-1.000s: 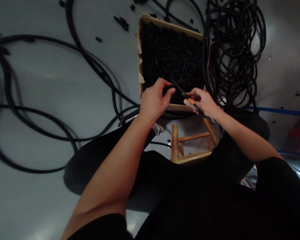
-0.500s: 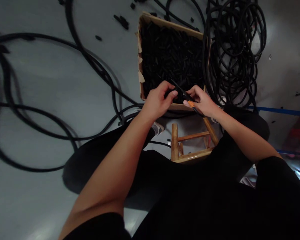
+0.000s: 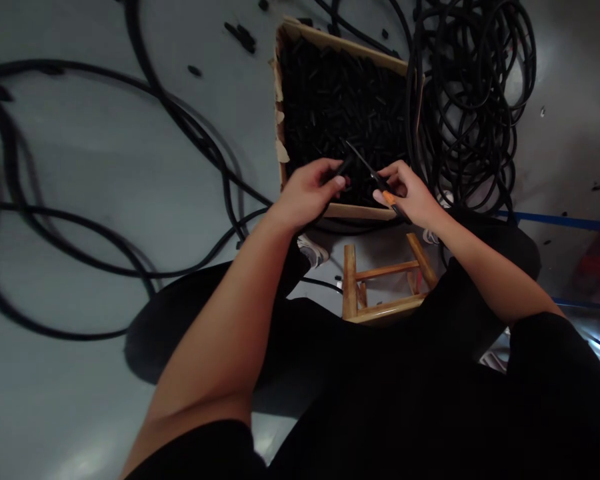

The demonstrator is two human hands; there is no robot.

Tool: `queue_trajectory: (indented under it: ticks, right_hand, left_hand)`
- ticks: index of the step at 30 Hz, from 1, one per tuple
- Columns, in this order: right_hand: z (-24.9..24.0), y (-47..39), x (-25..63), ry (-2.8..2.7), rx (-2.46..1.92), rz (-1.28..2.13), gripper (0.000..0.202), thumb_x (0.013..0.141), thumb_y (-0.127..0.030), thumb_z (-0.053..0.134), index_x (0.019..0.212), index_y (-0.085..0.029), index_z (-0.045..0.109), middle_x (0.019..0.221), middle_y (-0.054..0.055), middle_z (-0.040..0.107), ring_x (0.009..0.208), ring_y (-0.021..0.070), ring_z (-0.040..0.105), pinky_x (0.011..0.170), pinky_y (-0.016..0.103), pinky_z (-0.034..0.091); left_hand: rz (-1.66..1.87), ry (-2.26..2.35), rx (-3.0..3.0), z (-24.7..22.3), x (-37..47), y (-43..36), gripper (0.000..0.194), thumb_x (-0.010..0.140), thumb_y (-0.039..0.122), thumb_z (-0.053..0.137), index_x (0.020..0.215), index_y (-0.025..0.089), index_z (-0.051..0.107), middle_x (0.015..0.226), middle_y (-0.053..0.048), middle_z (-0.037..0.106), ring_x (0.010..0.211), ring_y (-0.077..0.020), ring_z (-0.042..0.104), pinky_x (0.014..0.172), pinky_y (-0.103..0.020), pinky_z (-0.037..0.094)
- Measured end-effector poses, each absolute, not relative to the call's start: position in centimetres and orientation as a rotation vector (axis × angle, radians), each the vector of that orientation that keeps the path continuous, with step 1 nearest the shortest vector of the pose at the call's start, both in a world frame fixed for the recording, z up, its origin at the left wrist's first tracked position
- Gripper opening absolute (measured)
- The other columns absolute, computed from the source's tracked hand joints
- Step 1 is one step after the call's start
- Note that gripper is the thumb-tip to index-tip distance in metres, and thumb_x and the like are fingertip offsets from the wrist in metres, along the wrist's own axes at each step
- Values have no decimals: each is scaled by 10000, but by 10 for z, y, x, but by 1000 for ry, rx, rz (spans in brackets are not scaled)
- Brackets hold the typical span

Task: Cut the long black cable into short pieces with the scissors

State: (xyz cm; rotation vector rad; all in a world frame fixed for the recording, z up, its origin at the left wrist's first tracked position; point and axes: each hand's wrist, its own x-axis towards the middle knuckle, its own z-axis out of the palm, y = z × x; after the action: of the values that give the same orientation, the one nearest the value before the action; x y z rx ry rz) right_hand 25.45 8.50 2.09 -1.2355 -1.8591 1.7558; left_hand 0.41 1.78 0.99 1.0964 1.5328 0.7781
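Observation:
My left hand (image 3: 313, 190) is closed over the near left part of a cardboard box (image 3: 357, 212), pinching a short black tube piece (image 3: 346, 165) between thumb and fingers. Opposite it, my right hand (image 3: 407, 193) grips a scissors-like cutting tool (image 3: 389, 197) by its orange and black handle. The slim dark blade points up and to the left, apart from the tube piece. Below both hands, the box holds a heap of short black pieces (image 3: 345, 100). My fingers hide part of the handle and of the held piece.
Tangled black hose (image 3: 473, 87) lies in coils right of the box. Long loops of black hose (image 3: 105, 269) cross the floor on the left. A small wooden stool (image 3: 350, 280) stands between my legs. Loose black bits (image 3: 240, 38) are scattered on the floor.
My hands have drawn slightly apart, the left one moving left with the black piece. The tool's blade has come away from that piece and now shows clearly.

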Motion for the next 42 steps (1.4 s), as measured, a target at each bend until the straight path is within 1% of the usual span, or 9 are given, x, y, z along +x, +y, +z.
queue_trajectory:
  ticks: [6, 13, 18, 24, 29, 33, 35, 38, 42]
  right_hand:
    - [20, 78, 256, -1874, -1220, 1913, 505, 934, -564, 882, 1188, -243, 586, 943, -28, 517, 791, 123, 543, 658, 239, 471]
    - [25, 71, 248, -1780, -1362, 1937, 601, 850, -641, 952, 1153, -229, 637, 896, -25, 555, 717, 116, 534, 558, 228, 422]
    - [23, 72, 247, -1756, -1308, 1937, 622, 819, -683, 950, 1095, -238, 615, 835, -47, 527, 734, 129, 528, 610, 237, 424]
    - [20, 76, 248, -1848, -1319, 1857, 687, 763, -748, 946, 1043, -209, 626, 804, -59, 536, 729, 120, 481, 644, 255, 365]
    - [11, 77, 248, -1826, -1287, 1850, 708, 770, -768, 929, 1092, -231, 598, 876, -40, 581, 792, 142, 532, 692, 265, 419]
    - [17, 83, 251, -1872, -1212, 1845, 702, 773, -768, 930, 1071, -227, 597, 878, -40, 573, 782, 135, 519, 709, 274, 434]
    - [20, 87, 253, -1913, -1212, 1850, 687, 792, -757, 924, 1082, -223, 604, 852, -48, 548, 755, 129, 505, 688, 273, 421]
    - [18, 89, 257, -1935, -1223, 1822, 648, 821, -708, 919, 1111, -226, 596, 862, -47, 538, 749, 124, 502, 670, 267, 411]
    - [9, 86, 259, -1906, -1201, 1839, 521, 915, -595, 860, 1158, -240, 568, 916, -35, 555, 760, 117, 517, 658, 253, 419]
  left_hand:
    - [975, 1747, 891, -1, 1, 24, 446, 739, 294, 945, 1002, 238, 589, 869, 6, 697, 760, -174, 702, 693, -275, 609]
    - [940, 1850, 1044, 5, 17, 19, 370, 780, 273, 920, 947, 239, 591, 955, -17, 759, 931, -212, 745, 855, -300, 628]
    - [927, 1818, 1125, 2, 28, 13, 252, 832, 278, 835, 926, 221, 607, 926, -15, 759, 862, -200, 715, 831, -315, 596]
    - [886, 1752, 1187, 1, 19, 13, 232, 919, 387, 788, 991, 232, 631, 894, -17, 754, 788, -212, 735, 787, -321, 581]
    - [892, 1657, 1172, -2, 21, 12, 387, 988, 611, 746, 983, 247, 615, 792, -9, 715, 653, -184, 653, 695, -307, 538]
    - [909, 1493, 1040, 6, 17, 14, 458, 996, 678, 723, 937, 233, 628, 807, -42, 733, 629, -157, 601, 581, -257, 469]
    - [876, 1441, 970, 10, 10, 16, 440, 1006, 642, 728, 928, 215, 658, 856, -66, 754, 635, -144, 601, 556, -239, 455]
    - [858, 1387, 866, 12, -1, 18, 316, 977, 493, 807, 949, 197, 699, 943, -84, 787, 702, -144, 665, 594, -236, 526]
    - [1007, 1470, 737, 5, -5, 21, 294, 878, 311, 921, 1006, 219, 672, 941, -45, 788, 800, -166, 749, 697, -262, 622]
